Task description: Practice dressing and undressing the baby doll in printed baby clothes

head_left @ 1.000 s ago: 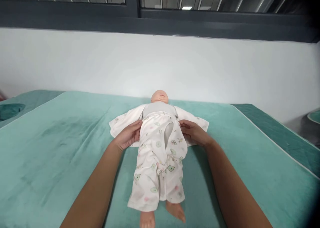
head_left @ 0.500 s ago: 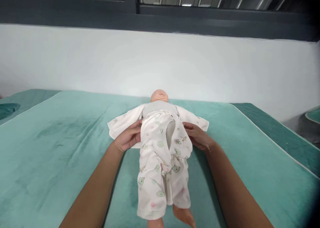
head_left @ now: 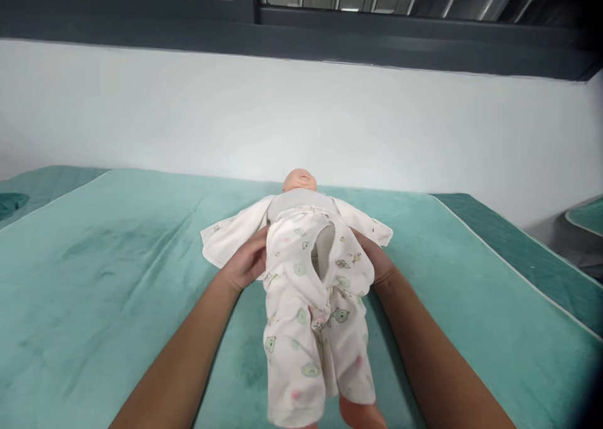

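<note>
A baby doll (head_left: 300,179) lies on its back, head toward the wall and feet toward me. It wears a white open jacket (head_left: 242,225) with sleeves spread out, over a grey torso. White baby pants (head_left: 301,303) with green bear prints cover its legs up to the belly, with an oval opening at the crotch. My left hand (head_left: 247,259) is closed on the pants' side at the waist, fingertips tucked behind the cloth. At the opposite side, my right hand (head_left: 377,257) grips the pants, its fingers largely hidden by the bulging fabric.
A teal plush cover (head_left: 141,278) spreads under the doll, with darker teal borders (head_left: 518,247) at both sides. Behind it rises a white wall (head_left: 301,115), topped by a dark window frame (head_left: 188,24) with bars.
The crotch opening has widened and the pants' right side bulges further right, covering more of my right hand. The doll's legs have shifted slightly right and toward me.
</note>
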The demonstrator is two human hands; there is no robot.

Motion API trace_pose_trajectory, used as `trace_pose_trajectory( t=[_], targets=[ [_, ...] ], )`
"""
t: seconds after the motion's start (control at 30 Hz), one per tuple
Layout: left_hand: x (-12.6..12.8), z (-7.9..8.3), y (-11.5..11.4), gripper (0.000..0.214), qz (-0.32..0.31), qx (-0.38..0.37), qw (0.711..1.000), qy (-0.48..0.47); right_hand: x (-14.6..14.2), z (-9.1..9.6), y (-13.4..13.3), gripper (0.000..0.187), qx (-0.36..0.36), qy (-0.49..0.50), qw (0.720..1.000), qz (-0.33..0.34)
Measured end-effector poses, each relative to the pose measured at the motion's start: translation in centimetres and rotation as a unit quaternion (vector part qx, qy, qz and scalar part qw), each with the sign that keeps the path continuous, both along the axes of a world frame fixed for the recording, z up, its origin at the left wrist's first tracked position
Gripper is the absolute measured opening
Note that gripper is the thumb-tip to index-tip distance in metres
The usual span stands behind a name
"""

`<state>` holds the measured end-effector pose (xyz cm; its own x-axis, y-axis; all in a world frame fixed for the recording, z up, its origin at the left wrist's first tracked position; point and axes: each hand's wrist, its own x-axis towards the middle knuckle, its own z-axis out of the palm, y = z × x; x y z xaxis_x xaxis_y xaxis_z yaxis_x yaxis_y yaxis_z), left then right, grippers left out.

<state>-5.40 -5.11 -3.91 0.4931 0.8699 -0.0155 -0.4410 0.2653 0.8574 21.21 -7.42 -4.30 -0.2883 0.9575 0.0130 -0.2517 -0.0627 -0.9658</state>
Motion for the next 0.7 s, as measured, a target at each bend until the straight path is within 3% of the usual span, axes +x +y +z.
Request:
trace_pose_trajectory(
  t=[0.13, 0.37, 0.57, 0.7],
  targets=[
    [0.3, 0.7, -0.3, 0.039, 0.047, -0.025, 0.999, -0.005, 0.7, -0.4, -0.1, 0.033, -0.021, 0.051, 0.997, 0.045],
    [-0.1, 0.3, -0.2, 0.04, 0.036, -0.057, 0.998, 0.001, 1.6, -0.7, -0.4, 0.041, -0.003, -0.027, 0.992, 0.119],
    [-0.2, -0.5, 0.0, 0.046, 0.023, -0.056, 0.998, 0.013, 0.4, 0.2, -0.7, 0.032, 0.056, -0.131, 0.985, 0.099],
    [-0.1, -0.3, 0.0, 0.051, 0.015, -0.024, 0.999, 0.025, -0.2, 0.8, -0.8, 0.023, 0.121, -0.233, 0.963, 0.056]
  ],
)
